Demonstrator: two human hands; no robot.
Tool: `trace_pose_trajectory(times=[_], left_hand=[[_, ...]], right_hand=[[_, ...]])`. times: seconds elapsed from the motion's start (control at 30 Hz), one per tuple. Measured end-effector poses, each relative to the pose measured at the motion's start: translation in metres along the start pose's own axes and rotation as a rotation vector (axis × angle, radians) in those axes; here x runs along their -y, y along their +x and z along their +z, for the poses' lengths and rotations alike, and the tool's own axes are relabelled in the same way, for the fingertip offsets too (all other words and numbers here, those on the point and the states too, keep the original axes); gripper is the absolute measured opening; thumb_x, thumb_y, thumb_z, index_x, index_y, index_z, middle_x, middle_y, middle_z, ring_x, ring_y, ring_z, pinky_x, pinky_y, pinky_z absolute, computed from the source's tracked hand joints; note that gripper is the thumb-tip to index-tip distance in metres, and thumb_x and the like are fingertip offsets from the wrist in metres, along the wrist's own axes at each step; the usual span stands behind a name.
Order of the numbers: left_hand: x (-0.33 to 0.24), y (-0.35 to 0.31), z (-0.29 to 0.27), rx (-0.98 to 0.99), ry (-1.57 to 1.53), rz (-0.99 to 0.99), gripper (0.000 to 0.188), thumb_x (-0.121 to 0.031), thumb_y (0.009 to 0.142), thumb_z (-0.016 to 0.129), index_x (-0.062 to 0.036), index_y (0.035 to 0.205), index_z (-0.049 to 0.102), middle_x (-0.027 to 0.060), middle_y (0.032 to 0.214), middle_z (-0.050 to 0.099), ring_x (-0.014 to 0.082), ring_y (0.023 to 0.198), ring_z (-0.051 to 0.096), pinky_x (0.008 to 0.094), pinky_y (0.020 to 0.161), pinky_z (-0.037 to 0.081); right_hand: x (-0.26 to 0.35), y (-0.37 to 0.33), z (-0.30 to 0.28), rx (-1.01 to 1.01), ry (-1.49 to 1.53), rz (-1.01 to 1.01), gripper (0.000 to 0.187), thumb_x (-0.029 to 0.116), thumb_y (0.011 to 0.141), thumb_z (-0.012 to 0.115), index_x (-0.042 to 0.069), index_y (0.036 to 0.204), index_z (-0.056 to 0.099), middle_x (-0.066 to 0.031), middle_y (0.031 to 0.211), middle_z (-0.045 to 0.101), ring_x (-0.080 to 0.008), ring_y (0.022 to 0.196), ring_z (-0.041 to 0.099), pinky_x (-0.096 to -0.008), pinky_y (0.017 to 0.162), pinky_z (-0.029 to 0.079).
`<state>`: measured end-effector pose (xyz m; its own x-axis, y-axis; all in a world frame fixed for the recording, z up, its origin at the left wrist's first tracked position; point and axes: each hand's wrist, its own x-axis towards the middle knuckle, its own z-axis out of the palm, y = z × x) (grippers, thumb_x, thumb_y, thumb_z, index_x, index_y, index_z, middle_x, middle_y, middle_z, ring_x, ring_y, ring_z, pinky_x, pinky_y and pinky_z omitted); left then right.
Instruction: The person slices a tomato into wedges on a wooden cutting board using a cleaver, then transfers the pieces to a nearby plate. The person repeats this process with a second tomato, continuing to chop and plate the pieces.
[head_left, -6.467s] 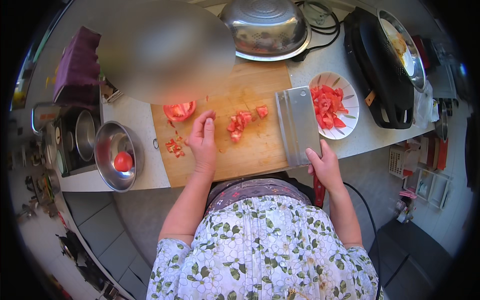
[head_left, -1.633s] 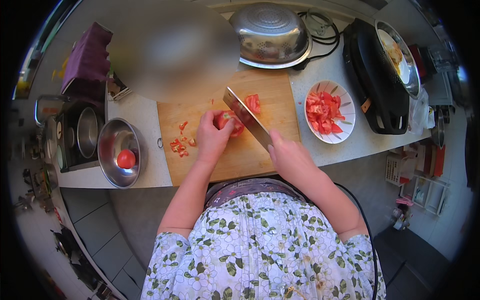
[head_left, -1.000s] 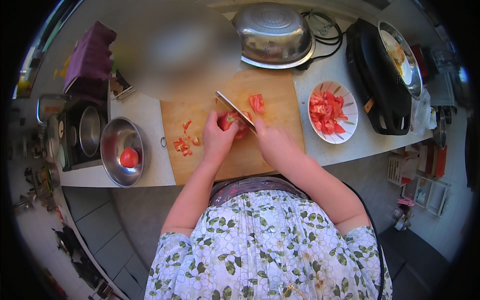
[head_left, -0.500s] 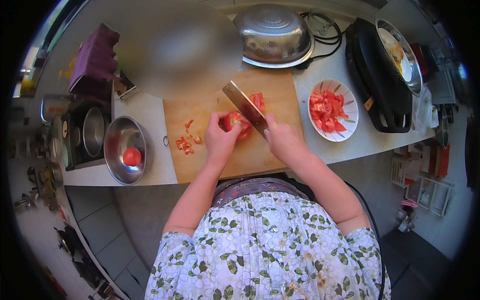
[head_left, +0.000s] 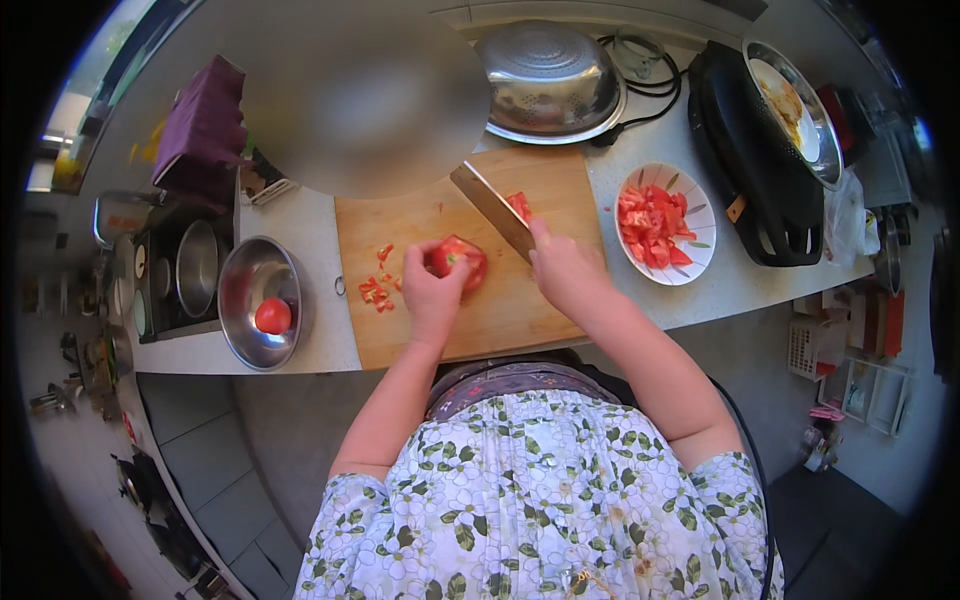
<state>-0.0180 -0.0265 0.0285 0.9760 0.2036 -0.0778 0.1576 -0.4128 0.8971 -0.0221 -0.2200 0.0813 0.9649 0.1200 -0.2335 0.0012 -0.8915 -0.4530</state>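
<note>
On the wooden cutting board [head_left: 540, 320], my left hand [head_left: 434, 295] is closed around a tomato [head_left: 470, 262], its stem side facing up. My right hand [head_left: 570, 272] grips the handle of a broad cleaver [head_left: 490, 208], whose blade slants up and left, just right of the tomato and apart from it. Partly behind the blade lies a cut tomato piece [head_left: 519, 204]. Small tomato scraps [head_left: 376, 293] are scattered on the board left of my left hand.
Right of the board stands a white bowl [head_left: 705, 215] of tomato chunks. To the left, a steel bowl [head_left: 235, 335] holds one whole tomato [head_left: 273, 316]. An upturned colander [head_left: 550, 75] and a black appliance [head_left: 725, 150] sit farther back. The far left area is blurred.
The cleaver has come away from the tomato toward the right. My left hand and the tomato have turned slightly, and the view has shifted a little.
</note>
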Motion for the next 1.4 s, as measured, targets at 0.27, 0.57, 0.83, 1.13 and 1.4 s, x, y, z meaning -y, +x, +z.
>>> trace_pose_trajectory(times=[0.27, 0.57, 0.83, 1.13, 1.4], left_hand=[[0.011, 0.005, -0.002, 0.073, -0.157, -0.077, 0.051, -0.015, 0.075, 0.077, -0.0027, 0.120, 0.057, 0.0099, 0.106, 0.061, 0.0179, 0.088, 0.062, 0.0304, 0.080, 0.052], [0.018, 0.007, 0.001, 0.095, -0.148, -0.097, 0.047, -0.017, 0.073, 0.079, -0.0026, 0.113, 0.060, 0.0095, 0.105, 0.062, 0.0172, 0.084, 0.062, 0.0301, 0.076, 0.052], [0.016, 0.006, 0.007, 0.052, -0.119, -0.032, 0.041, -0.014, 0.071, 0.077, -0.0016, 0.107, 0.060, 0.0100, 0.099, 0.060, 0.0199, 0.084, 0.061, 0.0313, 0.077, 0.051], [0.011, 0.002, 0.008, 0.021, 0.105, 0.185, 0.042, -0.016, 0.070, 0.076, -0.0019, 0.105, 0.058, 0.0132, 0.099, 0.058, 0.0273, 0.089, 0.059, 0.0365, 0.080, 0.049], [0.004, 0.003, 0.008, 0.041, 0.057, 0.066, 0.043, -0.018, 0.068, 0.076, -0.0027, 0.103, 0.055, 0.0142, 0.098, 0.056, 0.0302, 0.092, 0.057, 0.0381, 0.082, 0.048]], right_hand=[[-0.010, -0.026, -0.008, -0.086, 0.118, -0.018, 0.025, 0.015, 0.091, 0.054, 0.002, 0.109, 0.044, -0.0230, 0.074, 0.064, -0.0436, 0.072, 0.063, -0.0535, 0.065, 0.048], [0.009, -0.062, -0.025, 0.034, 0.042, -0.073, 0.017, 0.011, 0.090, 0.053, 0.003, 0.101, 0.043, -0.0209, 0.072, 0.064, -0.0414, 0.069, 0.064, -0.0522, 0.060, 0.049], [0.021, -0.017, -0.004, 0.037, 0.031, -0.137, 0.020, 0.010, 0.089, 0.055, 0.001, 0.103, 0.044, -0.0229, 0.074, 0.064, -0.0437, 0.069, 0.063, -0.0525, 0.060, 0.049], [0.028, -0.010, -0.001, 0.093, -0.012, -0.124, 0.016, 0.002, 0.085, 0.050, 0.000, 0.100, 0.045, -0.0236, 0.079, 0.064, -0.0436, 0.072, 0.063, -0.0527, 0.062, 0.049], [0.012, -0.041, 0.002, 0.104, -0.066, -0.102, 0.015, 0.004, 0.084, 0.051, -0.001, 0.098, 0.045, -0.0251, 0.077, 0.064, -0.0439, 0.072, 0.064, -0.0533, 0.060, 0.050]])
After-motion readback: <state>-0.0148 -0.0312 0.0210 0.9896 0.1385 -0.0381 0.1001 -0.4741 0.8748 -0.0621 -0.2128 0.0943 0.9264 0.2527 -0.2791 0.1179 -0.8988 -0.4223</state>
